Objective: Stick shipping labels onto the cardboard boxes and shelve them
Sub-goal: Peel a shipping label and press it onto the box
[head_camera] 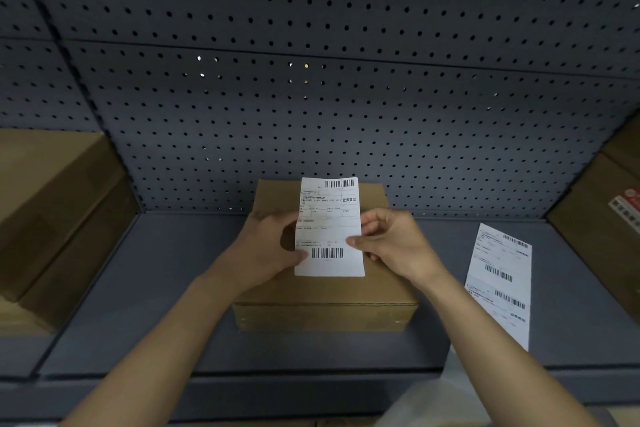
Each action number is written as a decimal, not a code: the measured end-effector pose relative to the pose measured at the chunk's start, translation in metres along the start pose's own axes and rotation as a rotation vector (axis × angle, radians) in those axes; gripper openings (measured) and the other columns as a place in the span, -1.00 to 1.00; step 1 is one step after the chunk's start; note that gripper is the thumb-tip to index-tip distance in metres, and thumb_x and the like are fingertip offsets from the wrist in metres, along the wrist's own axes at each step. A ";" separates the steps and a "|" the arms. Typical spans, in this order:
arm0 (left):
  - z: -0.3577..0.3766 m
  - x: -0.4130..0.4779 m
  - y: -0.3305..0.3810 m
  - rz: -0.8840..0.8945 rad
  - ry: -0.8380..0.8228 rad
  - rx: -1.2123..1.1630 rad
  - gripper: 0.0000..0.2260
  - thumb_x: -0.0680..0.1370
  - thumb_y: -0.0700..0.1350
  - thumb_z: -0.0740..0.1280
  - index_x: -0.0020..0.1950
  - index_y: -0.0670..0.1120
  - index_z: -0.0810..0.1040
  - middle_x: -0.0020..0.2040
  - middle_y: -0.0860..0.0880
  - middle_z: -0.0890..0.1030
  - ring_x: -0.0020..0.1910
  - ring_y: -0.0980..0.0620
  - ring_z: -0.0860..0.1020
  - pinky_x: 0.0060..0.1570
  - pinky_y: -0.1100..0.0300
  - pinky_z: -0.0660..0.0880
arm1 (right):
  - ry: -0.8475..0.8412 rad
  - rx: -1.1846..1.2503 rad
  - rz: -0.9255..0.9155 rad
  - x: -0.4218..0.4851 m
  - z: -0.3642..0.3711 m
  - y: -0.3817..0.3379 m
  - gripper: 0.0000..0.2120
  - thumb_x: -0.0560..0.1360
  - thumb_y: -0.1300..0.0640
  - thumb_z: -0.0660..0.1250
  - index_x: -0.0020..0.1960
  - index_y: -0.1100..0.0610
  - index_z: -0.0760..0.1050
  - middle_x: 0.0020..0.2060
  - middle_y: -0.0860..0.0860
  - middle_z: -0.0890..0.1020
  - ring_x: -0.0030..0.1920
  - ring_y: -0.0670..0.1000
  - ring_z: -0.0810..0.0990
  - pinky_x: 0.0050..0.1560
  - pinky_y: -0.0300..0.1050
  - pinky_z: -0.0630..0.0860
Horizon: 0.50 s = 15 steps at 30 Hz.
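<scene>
A white shipping label with two barcodes is held upright over a small closed cardboard box that sits on the grey shelf. My left hand pinches the label's lower left edge. My right hand pinches its right edge, thumb on the front. The label hangs just above the box top and covers part of it. A strip of further labels lies flat on the shelf to the right of the box.
A large cardboard box stands at the left end of the shelf, and another with a red sticker at the right end. A grey pegboard wall closes the back. The shelf's front lip runs below my forearms.
</scene>
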<state>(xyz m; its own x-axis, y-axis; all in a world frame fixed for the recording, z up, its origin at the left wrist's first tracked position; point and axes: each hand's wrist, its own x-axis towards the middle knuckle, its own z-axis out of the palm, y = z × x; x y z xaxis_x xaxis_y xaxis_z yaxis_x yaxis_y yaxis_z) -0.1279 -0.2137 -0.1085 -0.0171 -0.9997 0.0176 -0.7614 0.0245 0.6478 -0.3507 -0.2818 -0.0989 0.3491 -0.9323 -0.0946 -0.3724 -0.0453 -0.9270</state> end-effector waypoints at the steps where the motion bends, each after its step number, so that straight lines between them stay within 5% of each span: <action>1: 0.001 0.000 -0.001 -0.011 0.005 0.053 -0.45 0.48 0.05 0.44 0.45 0.20 0.38 0.34 0.19 0.51 0.37 0.07 0.38 0.34 0.19 0.16 | 0.004 -0.010 -0.005 -0.001 0.000 0.000 -0.81 0.38 0.29 0.54 -0.06 0.15 0.60 -0.21 0.09 0.71 -0.31 0.03 0.58 -0.37 -0.17 0.49; 5: 0.000 -0.003 0.000 -0.041 0.011 0.160 -0.39 0.44 0.21 0.35 0.48 0.29 0.27 0.40 0.15 0.44 0.41 -0.08 0.28 0.41 -0.12 0.20 | 0.034 -0.108 -0.050 -0.004 0.001 -0.001 -0.83 0.39 0.23 0.55 -0.08 0.07 0.61 -0.24 -0.01 0.70 -0.33 -0.10 0.62 -0.32 -0.21 0.50; 15: 0.001 -0.012 0.015 -0.083 -0.036 0.233 -0.27 0.56 0.12 0.32 0.60 0.15 -0.04 0.55 0.04 0.15 0.52 -0.09 0.03 0.46 -0.12 0.03 | 0.105 -0.377 -0.157 -0.012 0.001 0.001 -0.80 0.43 0.08 0.53 0.03 -0.03 0.61 -0.23 -0.14 0.64 -0.17 -0.19 0.61 -0.09 -0.28 0.55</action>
<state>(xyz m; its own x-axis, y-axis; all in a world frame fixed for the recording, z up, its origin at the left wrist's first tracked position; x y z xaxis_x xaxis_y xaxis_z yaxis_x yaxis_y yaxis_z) -0.1391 -0.2011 -0.0997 0.0315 -0.9978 -0.0585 -0.8901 -0.0547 0.4524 -0.3541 -0.2705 -0.0988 0.3443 -0.9343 0.0925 -0.6173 -0.2996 -0.7274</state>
